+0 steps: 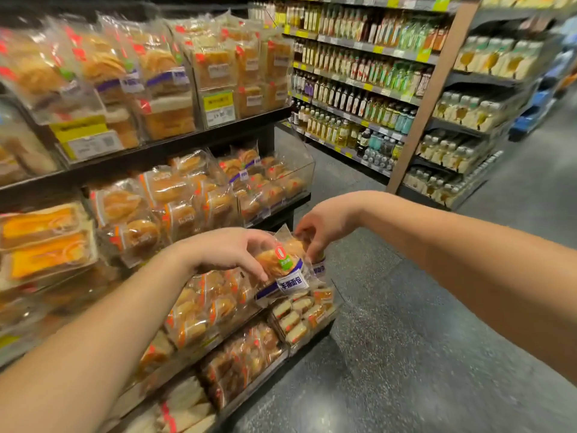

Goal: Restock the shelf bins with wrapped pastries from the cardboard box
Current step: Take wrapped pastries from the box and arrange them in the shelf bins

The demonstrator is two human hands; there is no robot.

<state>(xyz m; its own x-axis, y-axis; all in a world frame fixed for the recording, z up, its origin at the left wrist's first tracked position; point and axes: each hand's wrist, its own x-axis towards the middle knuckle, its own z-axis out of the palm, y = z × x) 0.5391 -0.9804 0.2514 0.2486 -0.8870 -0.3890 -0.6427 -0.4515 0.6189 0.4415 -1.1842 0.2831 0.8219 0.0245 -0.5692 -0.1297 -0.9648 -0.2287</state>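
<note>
Above the lower shelf bins (249, 310) of packed bread, both hands held one clear-wrapped golden pastry with a green oval sticker and a blue-and-white label (285, 265). Left hand (231, 248) curled over its near end, thumb and fingers pinching the wrapper. Right hand (324, 223) pinched the far edge with bent fingertips; a second packet perhaps lay behind it, though blur hid this. Bottles (352, 98) lined the grey aisle shelving beyond, over speckled dark flooring (406, 323).
</note>
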